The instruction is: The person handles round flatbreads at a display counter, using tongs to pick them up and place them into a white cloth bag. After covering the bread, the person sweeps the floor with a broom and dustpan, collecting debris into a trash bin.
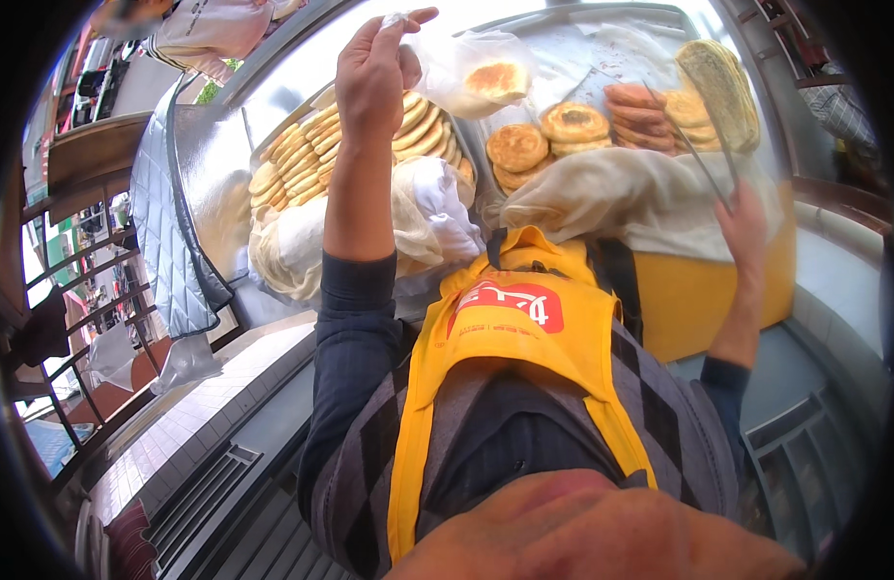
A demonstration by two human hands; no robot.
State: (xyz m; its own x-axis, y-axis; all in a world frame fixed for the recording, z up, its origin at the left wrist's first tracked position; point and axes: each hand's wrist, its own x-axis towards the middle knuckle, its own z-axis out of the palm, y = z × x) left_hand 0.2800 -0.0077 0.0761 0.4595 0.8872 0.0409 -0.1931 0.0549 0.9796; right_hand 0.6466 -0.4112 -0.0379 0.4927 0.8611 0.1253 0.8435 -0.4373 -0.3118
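Part of the person's head fills the lower edge, with a yellow apron (519,304) just beyond it. Raised over the desk (207,179), the left hand (374,77) has its fingers drawn narrow on a white bit (395,20); I cannot tell whether that belongs to the clear plastic bag (447,72) just to its right, which holds a round flatbread (496,79). The right hand (743,224) grips long metal tongs (700,159), their legs spread toward the reddish-brown flatbreads (640,121) and the tall, speckled bread (719,95). Golden round flatbreads (574,124) sit left of the reddish-brown ones, behind a pale cloth (611,188). Stacked flatbreads (302,159) fill the left side, below the left hand.
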